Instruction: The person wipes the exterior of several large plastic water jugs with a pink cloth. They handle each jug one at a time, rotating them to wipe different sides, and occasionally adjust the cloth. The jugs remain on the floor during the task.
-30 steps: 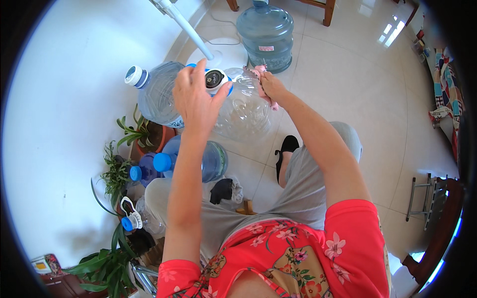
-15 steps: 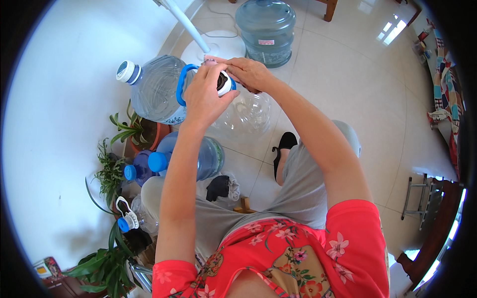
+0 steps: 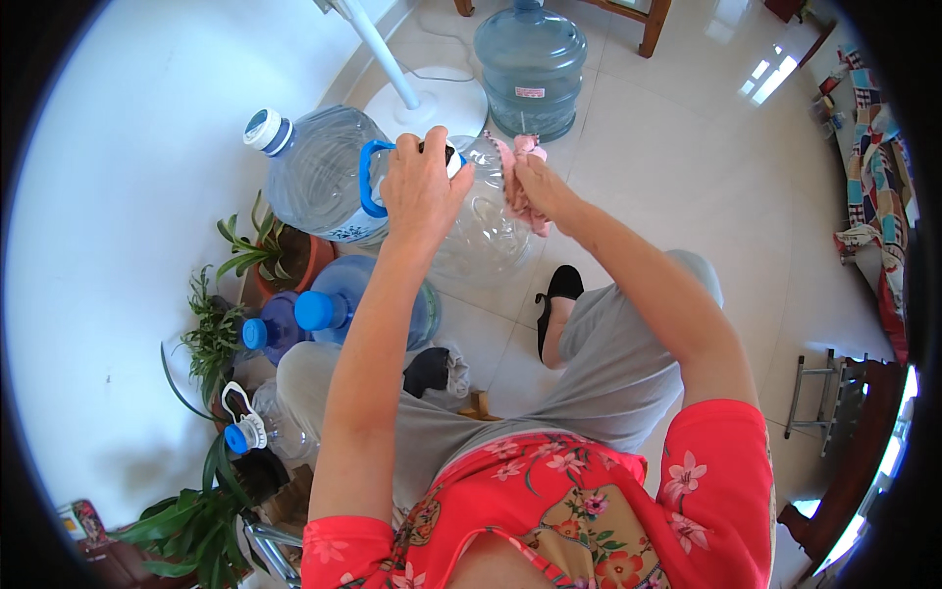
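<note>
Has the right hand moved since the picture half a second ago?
Yes. Against the large blue jug, the right hand, holding a pink cloth, has shifted rightward and lower in the picture.

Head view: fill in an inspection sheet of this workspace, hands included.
Surface: glossy tiled floor.
Job's things: clear plastic bottle; pink cloth at its side.
Clutter: white-capped bottle, blue-capped bottles, large blue water-cooler jug nearby.
Hands: left hand grips the clear plastic bottle's capped top; right hand holds the pink cloth.
Cables: thin cord by the white stand base.
Surroundings: white wall, potted plant at left; metal folding frame at right.
</note>
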Motion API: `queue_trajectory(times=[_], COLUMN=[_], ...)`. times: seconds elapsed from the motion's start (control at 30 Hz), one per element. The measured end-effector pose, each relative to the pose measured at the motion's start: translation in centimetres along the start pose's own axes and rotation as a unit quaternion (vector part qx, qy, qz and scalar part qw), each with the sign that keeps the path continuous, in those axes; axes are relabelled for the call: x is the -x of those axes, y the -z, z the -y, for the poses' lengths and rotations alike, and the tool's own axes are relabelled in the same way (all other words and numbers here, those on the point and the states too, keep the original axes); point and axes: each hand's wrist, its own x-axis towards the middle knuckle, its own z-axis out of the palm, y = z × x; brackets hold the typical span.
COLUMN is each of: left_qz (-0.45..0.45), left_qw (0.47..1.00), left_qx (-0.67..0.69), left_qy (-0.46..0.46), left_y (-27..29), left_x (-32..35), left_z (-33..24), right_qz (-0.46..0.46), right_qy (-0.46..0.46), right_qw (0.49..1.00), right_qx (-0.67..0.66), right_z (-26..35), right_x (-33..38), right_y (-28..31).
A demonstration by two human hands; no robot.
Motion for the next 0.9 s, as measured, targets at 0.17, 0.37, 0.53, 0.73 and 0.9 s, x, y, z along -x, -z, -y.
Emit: queue_trajectory(times=[0.17,0.37,0.53,0.73,0.9], left_qz=[0.030,0.101,0.132,0.114,0.132], left_qw=[0.996,0.990,0.989,0.991,0.987], left_qx=[-0.059,-0.042,-0.033,-0.012,-0.011], left_qy=[0.061,0.092,0.065,0.070,0.093], left_y=[-0.5,0.0,0.2,0.1,0.4], left_x=[-1.2,-2.9,-3.5,-2.2,-2.6], left_z=[-1.0,-1.3,-1.7,-2.3,-2.6], right_qz=[-0.096,-0.161,-0.252,-0.105,-0.009], right_qy=[0.175,0.336,0.330,0.057,-0.012], right_qw=[0.962,0.892,0.878,0.986,0.989], right_qx=[0.189,0.256,0.241,0.113,0.150], right_z=[3.8,4.7,2.0,-2.1,-5.5], right_x=[4.9,4.8,0.2,-3.1,-2.5], right_y=[-1.8,-2.3,-1.8,0.7,0.5])
